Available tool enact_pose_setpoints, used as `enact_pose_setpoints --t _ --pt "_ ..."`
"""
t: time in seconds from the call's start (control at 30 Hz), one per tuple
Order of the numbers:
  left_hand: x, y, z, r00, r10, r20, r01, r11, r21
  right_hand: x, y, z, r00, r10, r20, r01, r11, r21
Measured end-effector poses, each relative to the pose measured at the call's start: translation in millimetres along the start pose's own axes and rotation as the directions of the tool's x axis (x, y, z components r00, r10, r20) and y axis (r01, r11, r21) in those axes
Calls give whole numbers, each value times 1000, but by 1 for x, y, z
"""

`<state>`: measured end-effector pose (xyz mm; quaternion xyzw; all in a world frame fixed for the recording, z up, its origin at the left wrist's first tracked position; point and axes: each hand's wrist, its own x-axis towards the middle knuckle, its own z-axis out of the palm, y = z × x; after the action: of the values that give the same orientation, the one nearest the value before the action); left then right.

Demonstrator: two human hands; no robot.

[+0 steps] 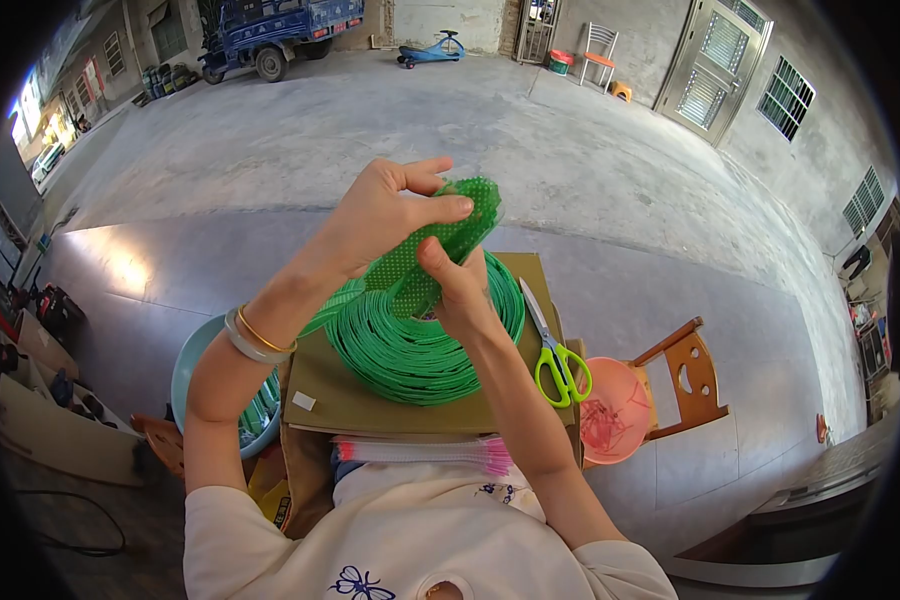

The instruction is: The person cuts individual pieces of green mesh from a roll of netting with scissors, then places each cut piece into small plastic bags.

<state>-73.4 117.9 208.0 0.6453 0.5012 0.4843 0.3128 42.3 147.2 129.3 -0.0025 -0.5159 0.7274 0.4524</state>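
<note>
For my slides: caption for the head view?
Left hand and right hand hold a studded green strip above a green coil, scissors alongside.

Both hands, left (pixel 375 215) and right (pixel 460 290), grip a green studded strip (pixel 440 250) above a green coil (pixel 420 350) on cardboard (pixel 360 400); scissors (pixel 555 355) lie beside it

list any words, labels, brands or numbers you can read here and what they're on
Nothing here can be read.
White sticker on the cardboard: too small to tell if it bears print.
Signs on the far-left buildings: blurred.
Green studded strip, scissors, shirt: no lettering shows.
</note>
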Motion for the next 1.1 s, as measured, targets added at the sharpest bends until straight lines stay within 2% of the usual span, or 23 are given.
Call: enact_pose_setpoints --t 0.07,0.13,0.17,0.23,0.33,0.37,0.43,0.53,0.57,0.67,0.73,0.77,0.83,0.87,0.93,0.97,1.03,1.1 --pt "-4 9 -4 999 43 33 -49 970 239 2 -1 -8 1000 4 28 -4 1000 -4" --pt "-12 18 -4 996 81 48 -94 880 466 3 -3 -19 996 -11 89 24 988 -152" --pt "-15 20 -6 993 93 75 -118 869 481 3 -3 -22 993 -15 118 42 974 -223" --pt "-19 24 -8 984 118 132 -169 846 506 3 -4 -24 991 -4 135 33 977 -213" --pt "-21 28 -12 972 35 233 -100 957 273 2 2 -29 991 3 130 35 959 -282" --pt "-20 25 -10 979 44 200 -82 979 186 1 4 -30 992 4 124 36 947 -319" --pt "-18 15 -5 990 53 131 -54 999 5 0 2 -20 983 4 183 36 976 -216" --pt "-19 16 -3 987 -127 96 144 970 -196 -1 -2 -4 972 12 237 10 996 -90" --pt "-19 14 -2 990 -123 75 136 967 -215 -2 -2 -1 968 17 250 -4 999 -53" --pt "-19 7 -1 990 -137 18 137 963 -230 -5 0 5 952 -5 306 -63 975 213" --pt "-20 9 -1 984 -177 -6 173 967 -185 -8 -5 4 945 149 291 -208 960 185" --pt "-21 11 -1 975 -220 17 218 951 -218 -9 -6 3 933 224 282 -279 944 173" --pt "-23 17 0 952 -298 68 305 910 -279 -6 -2 -1 949 253 191 -296 923 247" --pt "-22 8 2 975 -218 35 218 922 -319 -4 -1 -2 953 267 145 -298 911 283" --pt "-20 -17 7 998 -54 -37 35 922 -387 0 -16 -4 983 177 -43 -147 910 387" --pt "-26 -18 6 988 -111 105 142 923 -357 2 -24 -8 981 136 -141 -63 902 427" --pt "-44 -18 0 899 -229 374 338 906 -256 8 -30 -29 995 1 -101 56 830 555" --pt "-53 -18 -8 802 -347 487 427 902 -60 8 -39 -50 991 -88 -104 133 779 613"
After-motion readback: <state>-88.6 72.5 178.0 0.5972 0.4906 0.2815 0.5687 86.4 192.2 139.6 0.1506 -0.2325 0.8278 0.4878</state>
